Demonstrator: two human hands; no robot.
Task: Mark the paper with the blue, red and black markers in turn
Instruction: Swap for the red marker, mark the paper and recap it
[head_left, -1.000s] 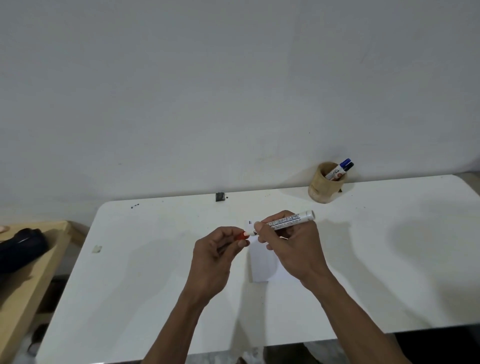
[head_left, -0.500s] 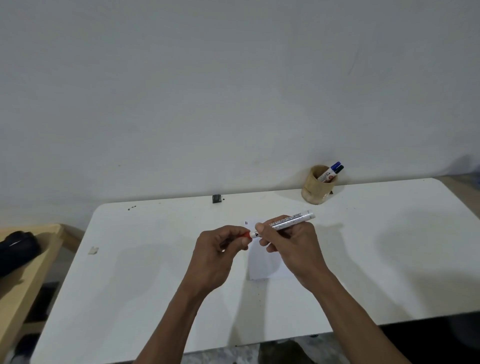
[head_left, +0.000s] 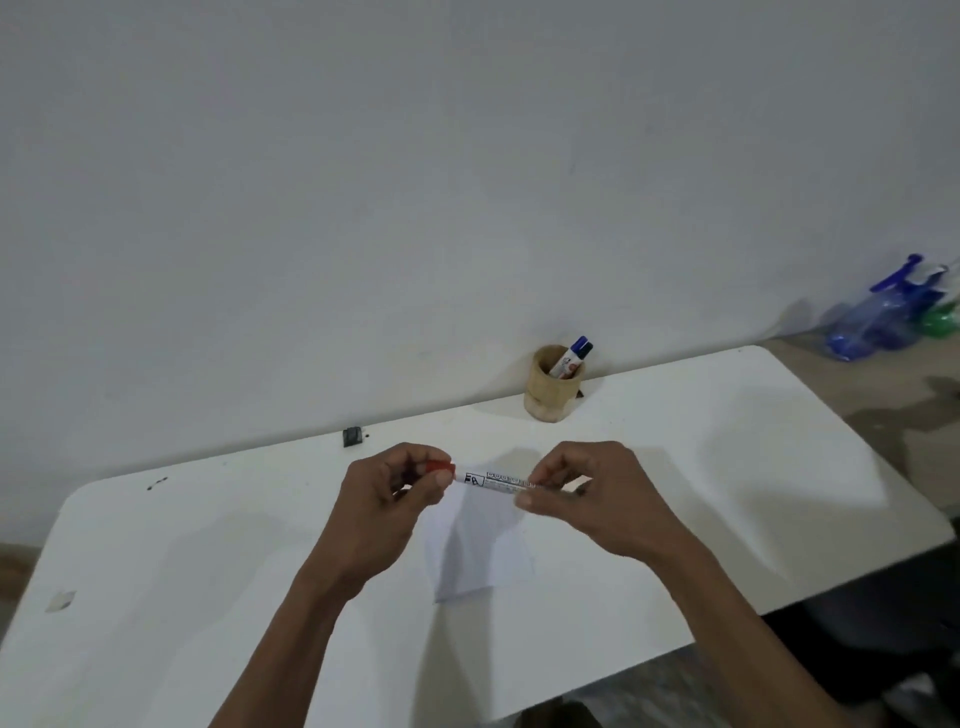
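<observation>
White table (head_left: 208, 597), paper (head_left: 478, 551) beneath. Red marker (head_left: 493, 482): light, rigid, slick; left hand (head_left: 384, 499) pinching cap, right hand (head_left: 587, 493) gripping barrel. Pull straight.

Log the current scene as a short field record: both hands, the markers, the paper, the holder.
left hand: fingers grip the red cap end of the red marker
right hand: fingers pinch the barrel's other end
red marker: held roughly level above the paper; cap appears on
paper: flat on the white table, below the hands
wooden holder: at the table's far edge, by the wall
blue marker: standing tilted in the holder
black marker: only a dark tip beside the blue cap
</observation>
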